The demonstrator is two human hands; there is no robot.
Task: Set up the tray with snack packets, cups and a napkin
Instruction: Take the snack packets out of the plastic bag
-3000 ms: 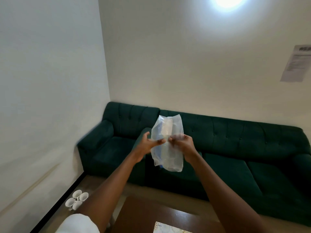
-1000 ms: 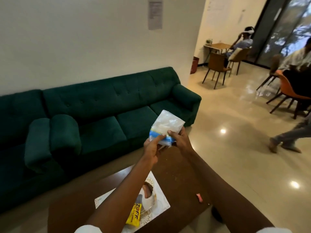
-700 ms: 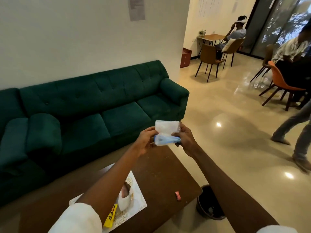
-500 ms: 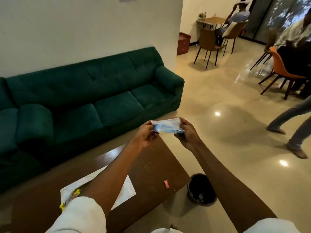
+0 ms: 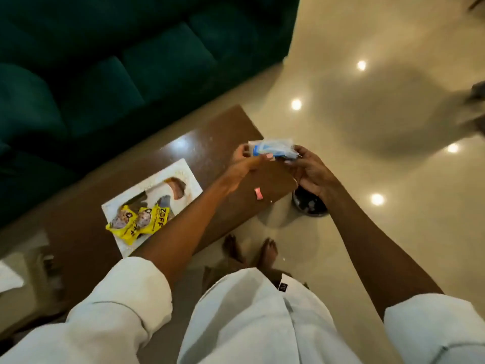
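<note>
- You held the napkin pack (image 5: 273,150) between both hands, in the air above the far right corner of the table (image 5: 210,145) and clear of its surface.
- Your left hand (image 5: 242,166) pinched the pack's left end, with thumb and fingertips closed narrowly on the plastic.
- Your right hand (image 5: 312,172) gripped the right end, its fingers curled round the crumpled edge.
- The pack lay roughly level: a clear wrap with a blue band and white contents showing through.
- The tray (image 5: 168,174), white and rectangular, sat on the brown table to the left of your left forearm, at an angle to the table edge.
- 2 yellow snack packets (image 5: 136,223) lay side by side at the tray's near end, touching each other. One read ZOFF.
- The cups (image 5: 174,190) were at the tray's far end. Blur hid how many there were and whether they stood upright or lay tipped.
- A small pink wrapper (image 5: 258,193) lay on the table near its right edge, well apart from the tray.
- A dark round bin (image 5: 311,207) stood on the floor (image 5: 380,106) just beside the table's right edge, partly hidden behind your right wrist.
- Your 2 bare feet (image 5: 249,249) stood on the glossy cream floor, just off the table's near edge.
- A dark green sofa (image 5: 105,61) ran along the far side of the table.
- White sleeves (image 5: 118,311) covered your upper arms.
</note>
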